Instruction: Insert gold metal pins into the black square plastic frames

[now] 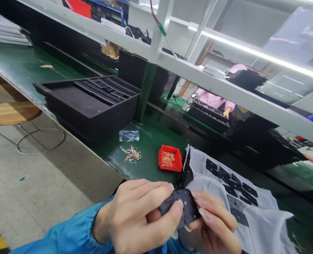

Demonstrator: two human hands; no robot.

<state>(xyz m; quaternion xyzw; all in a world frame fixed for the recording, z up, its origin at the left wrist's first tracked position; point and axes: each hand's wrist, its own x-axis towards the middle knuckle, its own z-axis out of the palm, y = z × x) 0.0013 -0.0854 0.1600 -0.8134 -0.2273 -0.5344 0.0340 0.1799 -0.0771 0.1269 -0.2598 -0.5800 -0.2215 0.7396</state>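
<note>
A black plastic part (189, 206), flat with small raised details, is held up in front of me between both hands. My left hand (137, 215) grips its left side, thumb across the face and fingers at the far edge. At the right edge, my right hand (214, 222) closes its fingers and thumb on the same part; whether a smaller piece sits under those fingertips I cannot tell. Just beyond the hands stands a box lined with white sheet (201, 165), with several similar black parts (233, 185) laid on it. A red bin (171, 167) of small tan strips (168, 158) stands beside it.
Loose tan and black strips (134, 154) and a clear plastic bag (129, 135) lie on the green bench. A stack of black trays (93, 106) stands at the left, near a wooden stool (13, 113). Across the shelf (193, 68), a person in pink (212, 98) handles a black tray.
</note>
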